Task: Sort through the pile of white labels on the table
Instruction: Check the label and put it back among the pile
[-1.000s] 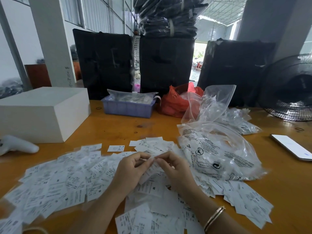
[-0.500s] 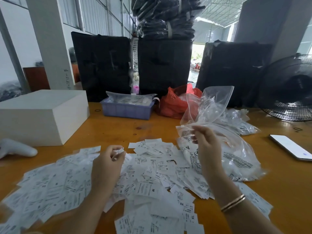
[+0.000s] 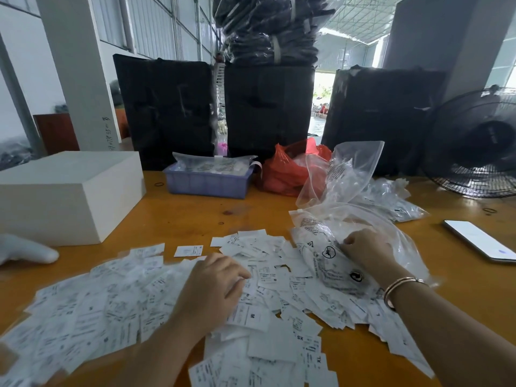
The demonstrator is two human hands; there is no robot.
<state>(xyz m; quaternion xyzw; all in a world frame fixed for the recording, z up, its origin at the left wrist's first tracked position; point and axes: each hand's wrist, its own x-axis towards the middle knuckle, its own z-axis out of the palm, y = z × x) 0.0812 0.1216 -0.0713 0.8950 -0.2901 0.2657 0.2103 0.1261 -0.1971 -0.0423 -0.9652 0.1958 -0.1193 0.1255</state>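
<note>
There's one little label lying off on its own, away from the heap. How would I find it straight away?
Start at the big white box on the left of the wooden table. Just in front of its near right corner, beyond the label pile, lies a single small white label. It alone sits flat on bare wood, overlapping no other label, beyond the left hand.

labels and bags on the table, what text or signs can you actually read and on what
"M" on a label near the left hand.
"XS" on a label nearer the camera.
Round printed symbols on the clear bag under the right hand.
Fine print on labels and bag: too blurred to read.
</note>
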